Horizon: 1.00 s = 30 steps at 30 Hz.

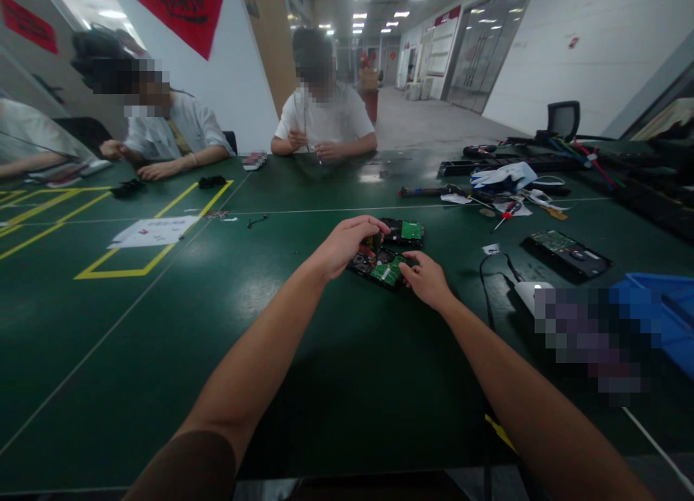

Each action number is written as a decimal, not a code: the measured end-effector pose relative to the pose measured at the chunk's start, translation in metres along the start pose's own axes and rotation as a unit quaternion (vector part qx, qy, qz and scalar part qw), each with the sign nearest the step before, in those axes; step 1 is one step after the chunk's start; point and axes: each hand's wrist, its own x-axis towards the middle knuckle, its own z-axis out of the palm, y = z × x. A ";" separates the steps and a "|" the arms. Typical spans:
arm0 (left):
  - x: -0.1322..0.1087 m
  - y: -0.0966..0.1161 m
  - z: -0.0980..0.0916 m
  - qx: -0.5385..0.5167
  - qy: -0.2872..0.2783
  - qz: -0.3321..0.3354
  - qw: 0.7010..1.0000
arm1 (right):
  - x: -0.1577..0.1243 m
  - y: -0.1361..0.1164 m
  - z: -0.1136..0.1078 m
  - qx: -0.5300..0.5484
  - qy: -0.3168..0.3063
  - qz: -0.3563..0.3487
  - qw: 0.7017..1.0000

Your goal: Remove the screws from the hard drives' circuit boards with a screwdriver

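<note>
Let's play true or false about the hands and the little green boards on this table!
1. The left hand and the right hand both touch the near hard drive. True.
2. The table is red. False: it is dark green.
3. A second hard drive lies just behind the near one. True.
4. The white paper lies under the hands. False: it lies far to the left, inside yellow lines.
5. Nobody sits across the table. False: one person and another person sit there.

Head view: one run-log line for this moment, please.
left hand: on near hard drive, left end | right hand: touching its right edge | second drive: just behind | surface: green table
</note>
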 end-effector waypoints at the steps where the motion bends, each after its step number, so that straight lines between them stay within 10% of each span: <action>1: 0.000 0.000 0.000 -0.005 0.000 -0.001 1.000 | 0.000 0.000 0.000 0.000 0.000 0.000 1.000; 30: -0.001 0.000 0.002 0.009 -0.016 0.002 1.000 | -0.004 -0.008 -0.002 -0.010 0.003 0.001 1.000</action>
